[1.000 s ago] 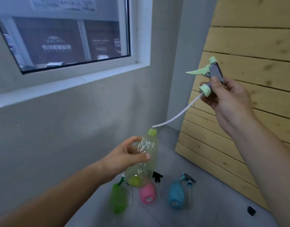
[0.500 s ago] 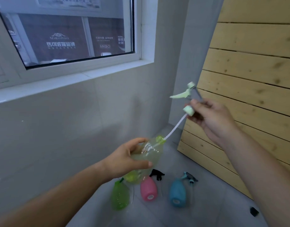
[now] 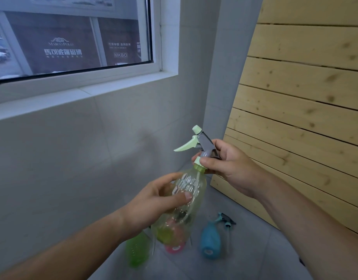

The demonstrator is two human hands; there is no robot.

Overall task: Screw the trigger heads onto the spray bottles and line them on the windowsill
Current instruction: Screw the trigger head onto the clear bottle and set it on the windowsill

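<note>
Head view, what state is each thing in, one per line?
Clear bottle: tilted, off the floor.
Left grip: holds that bottle's body.
Green head: seated on its neck, tube inside.
Right grip: pinches that head's collar.
Green bottle: lying on floor.
Pink bottle: on floor, partly hidden.
Blue bottle: lying on floor, head off.
Blue head: loose beside it.
Windowsill: no bottles.

Not much of the person gets shown, tbh: just two arms. The left hand (image 3: 154,201) and right hand (image 3: 228,168) are left bare, and the left forearm (image 3: 73,249) and right forearm (image 3: 315,229) are uncovered right to the edge of view (whatever is worn higher up is cut off). A short, neatly trimmed thumbnail (image 3: 188,196) can be made out on the left hand, and knuckle creases on the right.
</note>
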